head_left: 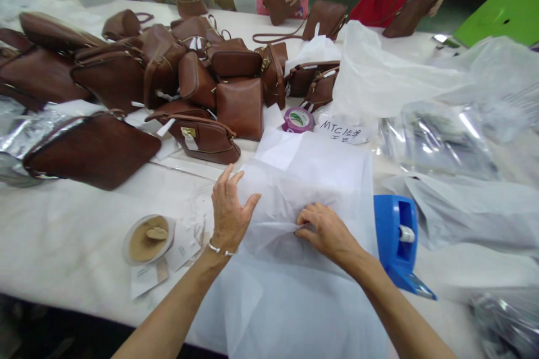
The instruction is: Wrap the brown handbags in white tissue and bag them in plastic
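Observation:
White tissue paper (311,303) lies in thin sheets on the table before me, folded over at its middle. Pinched between the fingers of my right hand (326,233) is a fold of this paper. My left hand (231,207) is at the paper's left edge, fingers apart, holding nothing; a silver bracelet circles that wrist. Whether anything lies under the folded sheets I cannot tell. Just beyond my left hand rests a small brown leather handbag (206,137) with a gold clasp and a white tag.
Brown handbags (113,76) are heaped at the back left. A blue tape dispenser (396,241) stands right of the paper, a purple tape roll (298,119) behind it. At left sits a tub of tan paste (147,239). Clear plastic bags (446,134) lie right. Several people handle bags across the table.

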`<action>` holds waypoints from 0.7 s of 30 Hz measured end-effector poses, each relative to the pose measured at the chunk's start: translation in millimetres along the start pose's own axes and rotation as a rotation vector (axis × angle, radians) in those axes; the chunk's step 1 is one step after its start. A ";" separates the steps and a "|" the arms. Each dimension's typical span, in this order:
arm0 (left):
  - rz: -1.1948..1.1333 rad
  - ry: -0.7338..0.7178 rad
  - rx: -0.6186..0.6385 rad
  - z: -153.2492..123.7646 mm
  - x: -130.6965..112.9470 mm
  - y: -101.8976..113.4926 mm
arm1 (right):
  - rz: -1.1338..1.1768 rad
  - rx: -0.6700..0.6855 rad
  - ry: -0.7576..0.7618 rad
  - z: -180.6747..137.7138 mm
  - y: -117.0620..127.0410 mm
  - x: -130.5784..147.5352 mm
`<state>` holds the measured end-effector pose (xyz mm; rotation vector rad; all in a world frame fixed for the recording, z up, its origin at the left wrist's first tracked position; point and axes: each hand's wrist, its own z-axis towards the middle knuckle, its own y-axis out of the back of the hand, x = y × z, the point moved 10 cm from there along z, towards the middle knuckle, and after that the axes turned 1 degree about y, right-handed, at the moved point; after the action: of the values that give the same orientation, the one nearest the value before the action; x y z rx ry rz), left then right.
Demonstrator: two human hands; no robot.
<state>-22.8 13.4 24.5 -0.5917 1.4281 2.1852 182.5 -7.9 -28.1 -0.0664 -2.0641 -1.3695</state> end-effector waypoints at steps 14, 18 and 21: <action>-0.364 0.526 0.445 -46.0 72.0 -42.5 | 0.535 -0.039 -0.137 -0.2 15.8 -14.8; -0.337 0.467 0.522 -41.1 74.8 -47.3 | 0.423 -0.066 -0.230 4.7 11.5 -26.7; -0.221 0.322 0.549 -38.1 68.3 -46.3 | 0.267 -0.059 -0.300 8.1 8.9 -31.8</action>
<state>-46.4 4.4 -62.8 -0.8651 1.9230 1.4782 207.0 12.5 -40.0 -0.5842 -2.1591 -1.3153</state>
